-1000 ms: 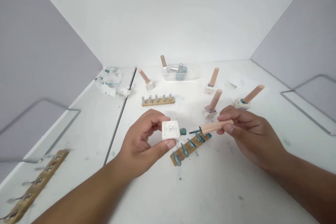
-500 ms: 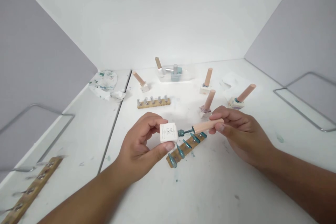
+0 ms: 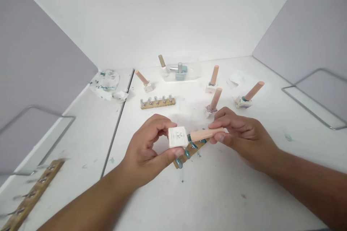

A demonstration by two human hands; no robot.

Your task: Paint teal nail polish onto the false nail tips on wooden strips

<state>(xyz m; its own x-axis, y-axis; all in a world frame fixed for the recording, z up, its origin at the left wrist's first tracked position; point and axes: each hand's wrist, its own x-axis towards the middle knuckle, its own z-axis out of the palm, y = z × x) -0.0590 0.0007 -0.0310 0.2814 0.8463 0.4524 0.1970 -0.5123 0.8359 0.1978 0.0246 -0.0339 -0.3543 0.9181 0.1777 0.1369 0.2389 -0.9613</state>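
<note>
left hand (image 3: 148, 148) gripping white bottle (image 3: 177, 137), right hand (image 3: 240, 137) pinching its cap (image 3: 206, 134)

White bottle (image 3: 178, 137): matt, smooth, opaque, looks like plastic or coated glass. Its cap (image 3: 206, 134): smooth matt peach, wood-like or plastic, cannot tell which. Strip (image 3: 189, 150) beneath: raw pale wood; nail tips (image 3: 179, 162) on it glossy teal. Second strip (image 3: 157, 103) at 11 o'clock: same wood, shiny metal studs. Tray (image 3: 195, 75) at 12 o'clock: clear glossy plastic. Crumpled tissue (image 3: 106, 85) at 10 o'clock: soft paper, teal-stained. Table (image 3: 217, 195): matt white, smeared.
</note>
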